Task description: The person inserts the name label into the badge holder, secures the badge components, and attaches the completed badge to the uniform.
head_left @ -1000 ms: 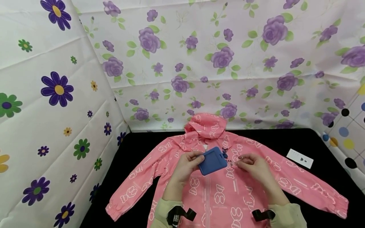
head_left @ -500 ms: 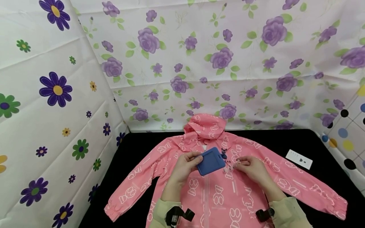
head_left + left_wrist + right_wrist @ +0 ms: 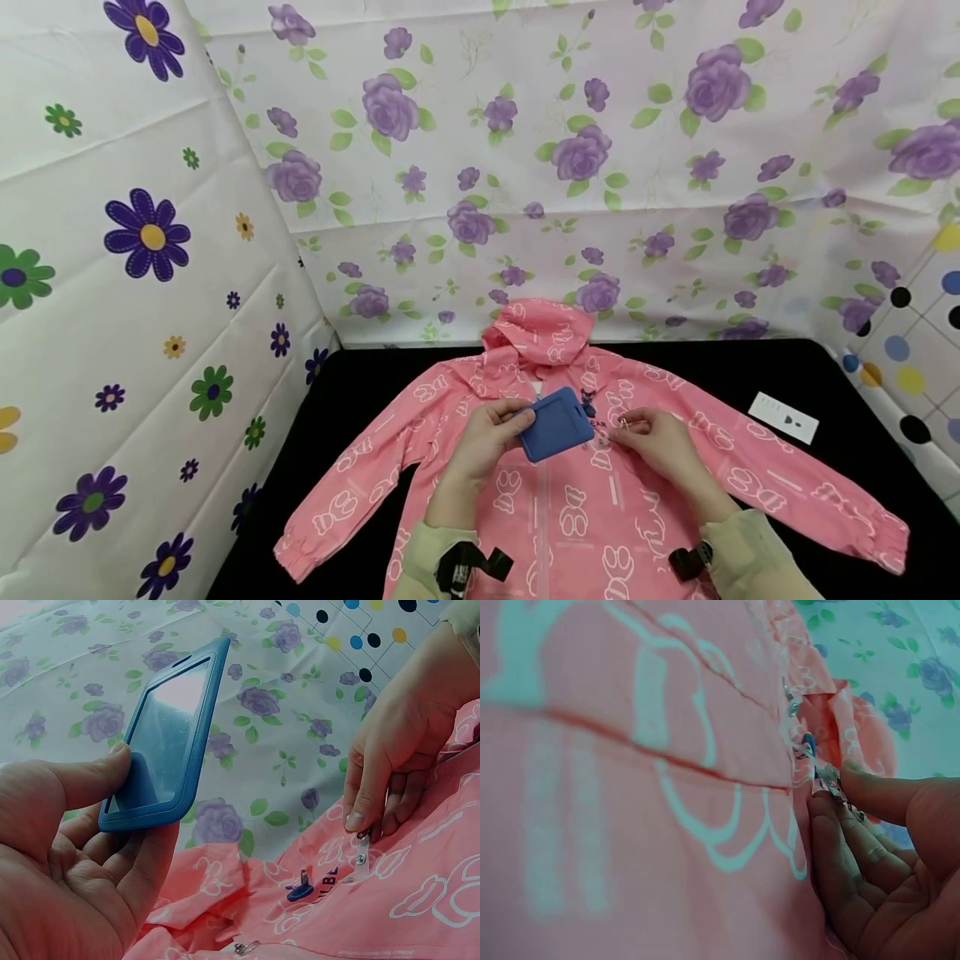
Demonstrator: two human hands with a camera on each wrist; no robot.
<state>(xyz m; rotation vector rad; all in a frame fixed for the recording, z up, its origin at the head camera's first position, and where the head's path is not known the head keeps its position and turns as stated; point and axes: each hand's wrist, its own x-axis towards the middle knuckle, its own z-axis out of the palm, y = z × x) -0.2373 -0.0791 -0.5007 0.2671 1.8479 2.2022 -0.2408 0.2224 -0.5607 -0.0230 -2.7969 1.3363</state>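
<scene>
My left hand (image 3: pixel 486 437) pinches a blue badge holder (image 3: pixel 558 425) by one end, thumb on its face and fingers behind. The holder is tilted above the chest of a pink hooded jacket (image 3: pixel 510 533); its window and slot show in the left wrist view. To its right, my right hand (image 3: pixel 662 443) pinches a small metal badge clip (image 3: pixel 834 787) between thumb and fingers. From the clip hangs a clear strap (image 3: pixel 361 859) with a metal snap, close over the jacket's printed lettering. Holder and clip are apart. The fingers partly cover the clip.
The jacket lies spread face up on a black table (image 3: pixel 360 379), sleeves out to both sides. A white card (image 3: pixel 783 417) with small dark marks lies by the right sleeve. Flowered cloth (image 3: pixel 480 167) stands behind and at the left; a dotted panel is at the right.
My right hand has shifted slightly left toward the badge holder, still pinching the clip, and the clear strap has swung into view. The left hand stays nearly in place.
</scene>
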